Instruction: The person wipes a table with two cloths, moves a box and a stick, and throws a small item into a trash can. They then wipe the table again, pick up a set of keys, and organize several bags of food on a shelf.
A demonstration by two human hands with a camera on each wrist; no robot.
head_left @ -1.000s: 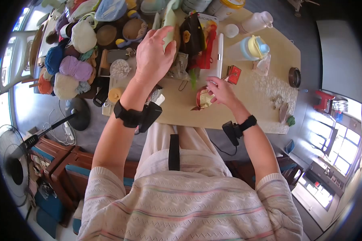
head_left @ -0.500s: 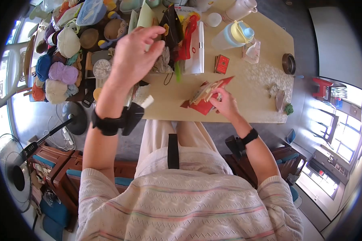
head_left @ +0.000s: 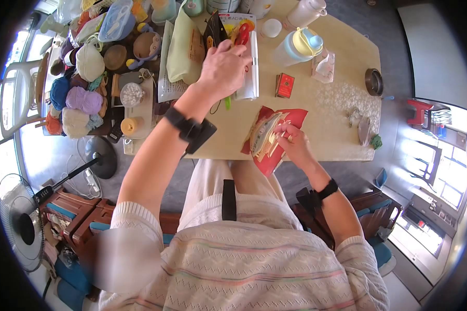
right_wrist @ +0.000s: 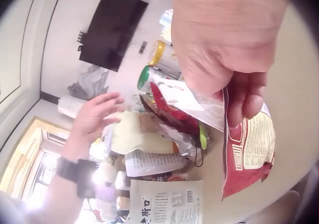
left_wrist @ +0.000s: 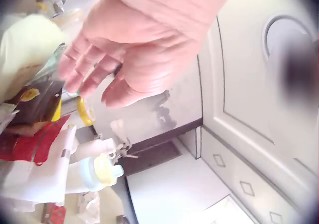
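In the head view my left hand point(head_left: 224, 70) is over a dark packet point(head_left: 213, 32) and a red packet point(head_left: 239, 35) standing among other packs. Its fingers are loosely bent with nothing between them, as the left wrist view shows. A pale green bag point(head_left: 186, 49) stands just left of it. My right hand point(head_left: 294, 145) pinches a red and cream snack bag point(head_left: 269, 161) near the table's front edge. In the right wrist view the thumb and fingers grip this bag point(right_wrist: 246, 159) by its edge, and its printed back shows.
Right of the packs are a small red box point(head_left: 284, 85), a blue bottle with a yellow lid point(head_left: 300, 45) and a pale flask point(head_left: 306, 13). Yarn balls point(head_left: 83, 100) crowd the left side, near a jar of cotton swabs point(head_left: 132, 95). A dark round dish point(head_left: 373, 82) sits far right.
My left hand first went left, then came back right over the dark and red packets. My right hand has brought the snack bag toward me, and the bag now shows more spread out.
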